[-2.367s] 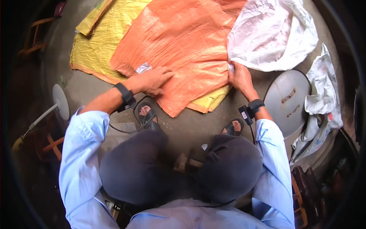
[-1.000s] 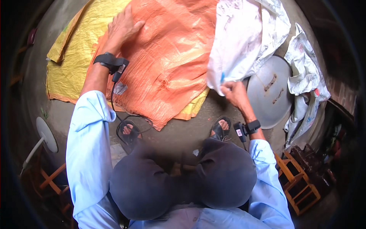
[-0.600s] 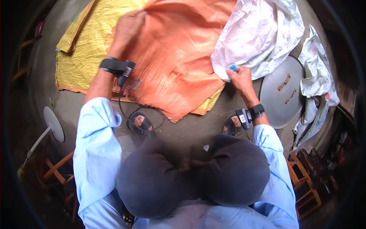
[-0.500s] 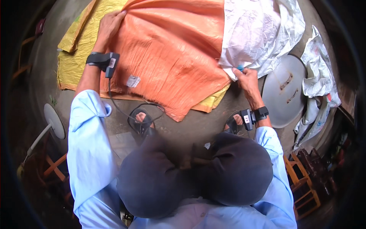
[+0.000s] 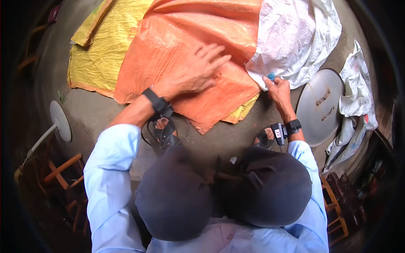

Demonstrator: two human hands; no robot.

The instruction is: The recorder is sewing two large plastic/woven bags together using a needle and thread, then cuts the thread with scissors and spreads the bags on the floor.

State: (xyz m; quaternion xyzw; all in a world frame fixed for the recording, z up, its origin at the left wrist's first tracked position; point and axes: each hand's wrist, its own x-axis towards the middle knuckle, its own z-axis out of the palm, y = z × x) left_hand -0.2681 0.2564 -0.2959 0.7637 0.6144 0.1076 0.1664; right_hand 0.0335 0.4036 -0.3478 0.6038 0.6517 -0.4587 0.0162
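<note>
Spread on the floor in front of me is an orange woven plastic sheet, creased and overlapping a yellow woven sheet. Over its right side lies a white woven sack. My left hand is over the middle of the orange sheet, fingers spread and slightly blurred, holding nothing; whether its palm touches the sheet I cannot tell. The near corner of the white sack, by a small blue patch, is pinched between the thumb and fingers of my right hand. Both wrists wear black strapped devices.
Right of my right hand lies a round grey metal lid with rusty handles. Beyond it is a crumpled white sack. A pale disc on a rod stands at the left. Wooden frames are at lower left and lower right.
My left hand has let go of the orange sheet's far left part and swung right and nearer, over its middle. The sheet's left edge now lies further right, baring more yellow. My right hand keeps its pinch.
</note>
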